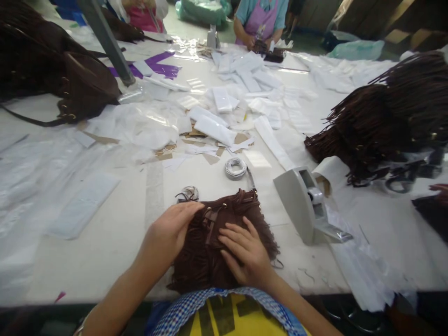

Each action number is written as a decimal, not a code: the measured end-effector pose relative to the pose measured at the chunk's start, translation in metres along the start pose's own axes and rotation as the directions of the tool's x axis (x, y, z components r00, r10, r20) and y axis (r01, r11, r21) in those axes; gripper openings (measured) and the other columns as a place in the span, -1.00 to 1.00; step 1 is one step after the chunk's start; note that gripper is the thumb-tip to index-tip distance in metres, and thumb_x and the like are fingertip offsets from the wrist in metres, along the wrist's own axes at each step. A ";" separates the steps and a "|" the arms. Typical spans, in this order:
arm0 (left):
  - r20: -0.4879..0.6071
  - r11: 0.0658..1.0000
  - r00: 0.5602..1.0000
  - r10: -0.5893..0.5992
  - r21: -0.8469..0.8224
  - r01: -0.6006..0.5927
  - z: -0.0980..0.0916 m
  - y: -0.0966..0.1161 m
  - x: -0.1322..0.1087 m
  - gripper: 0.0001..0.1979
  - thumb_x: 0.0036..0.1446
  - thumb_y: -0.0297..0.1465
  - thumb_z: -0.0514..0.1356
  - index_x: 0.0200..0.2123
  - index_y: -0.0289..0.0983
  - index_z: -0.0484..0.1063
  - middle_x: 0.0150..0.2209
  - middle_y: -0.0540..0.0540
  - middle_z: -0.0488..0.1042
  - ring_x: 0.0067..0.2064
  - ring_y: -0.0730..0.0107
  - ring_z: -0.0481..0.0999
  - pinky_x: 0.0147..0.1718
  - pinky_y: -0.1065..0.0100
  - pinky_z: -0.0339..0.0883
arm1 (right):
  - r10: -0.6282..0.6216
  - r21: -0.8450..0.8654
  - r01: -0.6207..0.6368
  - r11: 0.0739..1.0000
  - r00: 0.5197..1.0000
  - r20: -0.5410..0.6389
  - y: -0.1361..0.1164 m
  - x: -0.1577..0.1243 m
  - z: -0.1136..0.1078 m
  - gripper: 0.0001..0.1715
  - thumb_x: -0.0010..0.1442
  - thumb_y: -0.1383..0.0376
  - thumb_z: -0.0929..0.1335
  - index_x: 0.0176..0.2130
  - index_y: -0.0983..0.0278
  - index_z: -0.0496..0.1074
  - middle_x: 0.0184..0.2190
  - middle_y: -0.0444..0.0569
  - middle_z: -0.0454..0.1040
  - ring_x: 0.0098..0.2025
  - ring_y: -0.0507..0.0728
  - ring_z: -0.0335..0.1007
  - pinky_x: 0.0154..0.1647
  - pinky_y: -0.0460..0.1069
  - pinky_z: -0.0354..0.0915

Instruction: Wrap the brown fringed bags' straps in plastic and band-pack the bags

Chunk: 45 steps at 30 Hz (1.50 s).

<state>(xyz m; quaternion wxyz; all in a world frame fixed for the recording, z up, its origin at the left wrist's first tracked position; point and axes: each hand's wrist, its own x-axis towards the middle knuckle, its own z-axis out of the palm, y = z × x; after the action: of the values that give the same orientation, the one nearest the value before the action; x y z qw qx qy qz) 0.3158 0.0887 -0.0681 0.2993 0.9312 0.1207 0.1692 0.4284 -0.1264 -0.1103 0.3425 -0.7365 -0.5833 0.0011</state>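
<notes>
A small brown fringed bag [224,238] lies at the near edge of the white table [115,233], right in front of me. My left hand [171,231] rests on the bag's left side, fingers curled over its top edge. My right hand [243,249] lies flat on the fringe with fingers spread. Neither hand lifts the bag off the table.
A grey tape dispenser [308,205] stands just right of the bag, a tape roll [235,168] behind it. Piles of brown fringed bags [385,116] sit at right and far left [52,70]. White wrappers and paper [224,107] litter the middle. A person in a purple apron [261,21] works across the table.
</notes>
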 end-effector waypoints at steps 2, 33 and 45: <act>0.063 0.999 0.997 0.034 0.007 -0.035 0.011 -0.004 0.008 -0.67 0.33 -0.47 -0.01 0.05 -0.22 0.44 0.03 -0.11 0.53 0.08 0.32 0.48 0.12 0.26 0.35 | 0.018 0.053 -0.017 0.998 0.999 -0.027 0.002 0.003 -0.010 -0.65 0.23 0.40 0.36 0.02 0.22 0.45 -0.02 -0.02 0.58 0.11 0.18 0.43 0.36 0.30 0.02; 0.694 0.965 0.719 0.032 -0.210 0.160 0.035 -0.009 0.123 -0.56 0.22 -0.03 0.06 -0.43 -0.21 0.53 -0.48 0.02 0.50 -0.41 0.33 0.42 -0.41 0.43 0.20 | 0.190 -0.287 -0.142 0.947 0.971 0.144 0.076 0.058 -0.061 -0.86 0.29 0.30 0.37 -0.14 0.19 0.51 -0.23 -0.04 0.55 -0.12 0.15 0.40 -0.12 0.02 0.36; 0.667 0.802 0.740 -0.087 -0.395 0.449 0.023 -0.003 0.102 -0.54 0.17 -0.01 0.11 -0.52 -0.26 0.43 -0.55 0.01 0.37 -0.50 0.42 0.30 -0.57 0.48 0.15 | 0.285 -0.244 -0.336 0.910 0.933 -0.221 0.070 0.037 -0.040 -0.75 0.38 0.29 0.26 -0.08 0.23 0.51 -0.26 -0.02 0.56 -0.22 0.10 0.51 -0.12 -0.06 0.37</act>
<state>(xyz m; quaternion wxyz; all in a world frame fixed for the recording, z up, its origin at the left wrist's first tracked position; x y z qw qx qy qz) 0.4176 0.1124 -0.0624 0.5894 0.7839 0.1027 -0.1660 0.5167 -0.1203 -0.1002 0.2827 -0.8577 -0.4193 -0.0929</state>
